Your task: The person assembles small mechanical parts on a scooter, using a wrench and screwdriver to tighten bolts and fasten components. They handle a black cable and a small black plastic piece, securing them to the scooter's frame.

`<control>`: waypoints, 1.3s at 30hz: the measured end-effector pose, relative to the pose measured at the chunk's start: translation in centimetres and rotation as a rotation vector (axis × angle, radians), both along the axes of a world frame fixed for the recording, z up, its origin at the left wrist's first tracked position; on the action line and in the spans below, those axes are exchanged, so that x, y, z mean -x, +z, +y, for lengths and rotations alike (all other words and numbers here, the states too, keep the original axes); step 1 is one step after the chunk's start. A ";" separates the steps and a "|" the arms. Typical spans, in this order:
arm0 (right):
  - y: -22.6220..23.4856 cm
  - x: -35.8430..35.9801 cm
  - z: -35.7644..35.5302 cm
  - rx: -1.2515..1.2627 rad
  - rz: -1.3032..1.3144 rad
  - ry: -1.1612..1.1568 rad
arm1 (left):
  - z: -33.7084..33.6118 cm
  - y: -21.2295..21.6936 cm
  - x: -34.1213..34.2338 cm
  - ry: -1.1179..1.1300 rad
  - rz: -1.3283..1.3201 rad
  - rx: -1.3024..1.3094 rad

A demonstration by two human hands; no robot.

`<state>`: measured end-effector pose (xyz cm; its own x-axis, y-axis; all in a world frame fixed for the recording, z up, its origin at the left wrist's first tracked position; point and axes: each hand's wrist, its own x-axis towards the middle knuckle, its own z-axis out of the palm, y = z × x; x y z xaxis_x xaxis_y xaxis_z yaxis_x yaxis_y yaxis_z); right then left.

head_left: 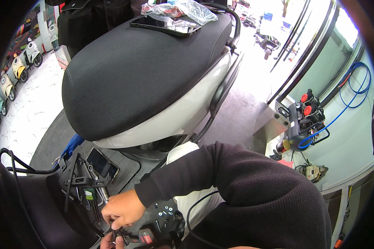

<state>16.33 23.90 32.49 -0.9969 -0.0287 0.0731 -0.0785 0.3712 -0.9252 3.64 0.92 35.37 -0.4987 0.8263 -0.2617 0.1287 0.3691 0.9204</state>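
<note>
Low in the view, my right hand (126,207) reaches down from a black knitted sleeve, fingers closed in a pinch. My left hand (111,242) shows only by its fingertips at the bottom edge, closed just below the right. Between them is a small dark piece that I cannot make out. Beside them lies a battery pack (146,236) with a red and grey label, seemingly part of a dark tool. Loose bolts, nuts and washers (165,213) are scattered right of my right hand. To its upper left, wrenches (90,169) and a black bracket (84,181) lie together.
A scooter with a black seat (145,74) and white side panel (174,112) fills the middle. A phone (164,25) and plastic bags (187,10) rest on the seat. Another phone (102,163) lies on the footboard. An air compressor (301,124) with blue hose (355,97) stands right.
</note>
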 end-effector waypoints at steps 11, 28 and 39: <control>0.3 0.0 -0.2 0.030 -0.032 -0.092 | -0.1 -0.1 0.2 -0.046 0.081 -0.004; 1.0 -0.5 0.2 0.227 -0.103 -0.047 | -0.1 -0.2 0.1 -0.034 0.038 -0.043; -0.6 0.1 -0.7 0.195 -0.019 -0.119 | -0.1 -0.3 0.2 -0.050 0.051 -0.048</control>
<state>16.26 23.20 31.88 -0.9937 0.1018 0.0472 -0.0270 0.1911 -0.9812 3.41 0.82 35.05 -0.4686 0.8613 -0.1964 0.1931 0.3168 0.9286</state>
